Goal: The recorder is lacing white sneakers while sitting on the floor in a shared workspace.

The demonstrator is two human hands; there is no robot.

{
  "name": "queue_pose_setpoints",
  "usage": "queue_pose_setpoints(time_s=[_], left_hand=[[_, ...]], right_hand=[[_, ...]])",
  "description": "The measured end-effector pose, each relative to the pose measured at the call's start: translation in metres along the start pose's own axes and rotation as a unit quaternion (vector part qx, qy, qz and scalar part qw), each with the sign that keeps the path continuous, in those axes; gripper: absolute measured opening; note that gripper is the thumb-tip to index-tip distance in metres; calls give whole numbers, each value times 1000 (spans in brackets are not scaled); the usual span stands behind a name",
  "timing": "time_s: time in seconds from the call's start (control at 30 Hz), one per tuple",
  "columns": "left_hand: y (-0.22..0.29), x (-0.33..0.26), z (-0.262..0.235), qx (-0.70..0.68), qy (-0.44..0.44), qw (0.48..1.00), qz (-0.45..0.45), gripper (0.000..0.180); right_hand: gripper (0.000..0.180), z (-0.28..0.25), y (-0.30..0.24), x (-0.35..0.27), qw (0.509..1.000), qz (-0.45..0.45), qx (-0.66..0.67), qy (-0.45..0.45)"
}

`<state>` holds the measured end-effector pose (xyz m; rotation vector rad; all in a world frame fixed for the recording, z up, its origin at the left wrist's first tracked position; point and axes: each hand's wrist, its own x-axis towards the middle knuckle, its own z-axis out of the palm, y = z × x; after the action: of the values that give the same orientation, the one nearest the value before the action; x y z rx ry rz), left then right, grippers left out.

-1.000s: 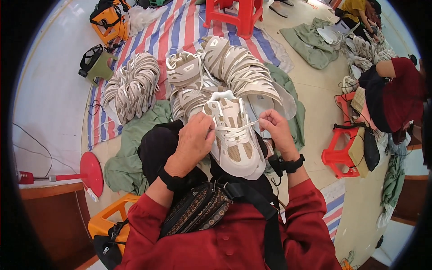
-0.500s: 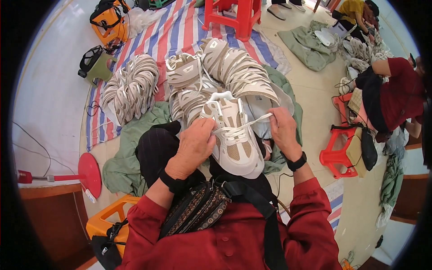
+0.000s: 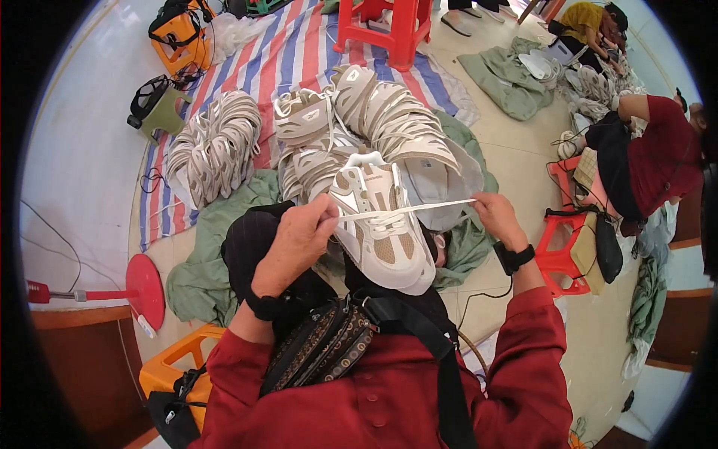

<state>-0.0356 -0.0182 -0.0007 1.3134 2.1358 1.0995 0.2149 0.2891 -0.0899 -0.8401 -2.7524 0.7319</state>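
Holding: one white lace (image 3: 441,205), drawn straight across between my two hands. Left hand (image 3: 295,243): fingertips pinched on one length, just beside the shoe's flank. Right hand (image 3: 499,219): thumb and forefinger gripping the opposite length, farther out to the side. Item: one beige-and-white shoe (image 3: 374,262), over my black trousers (image 3: 243,243), between the hands, toe toward me. Handling, by judgement: light; soft and bendy at the mesh (image 3: 384,251), probably stiffer round the toe; not fragile, though pale parts may mark easily. Lace: limp, flat, perhaps a little slippery; best taken near its ends, the shoe by its sides. Markings: small lettering on the tongue (image 3: 378,196), a maker's name, left uncopied; a small emblem on the side of the top shoe (image 3: 299,116) in the pile beyond. Any finer print: too small to tell.
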Motion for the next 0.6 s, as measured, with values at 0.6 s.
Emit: queue_pose_setpoints(time_s=[0.6], left_hand=[[-31, -76, -126, 364, 191, 912, -13, 20]], right_hand=[[15, -59, 209, -131, 936, 214, -85, 265]])
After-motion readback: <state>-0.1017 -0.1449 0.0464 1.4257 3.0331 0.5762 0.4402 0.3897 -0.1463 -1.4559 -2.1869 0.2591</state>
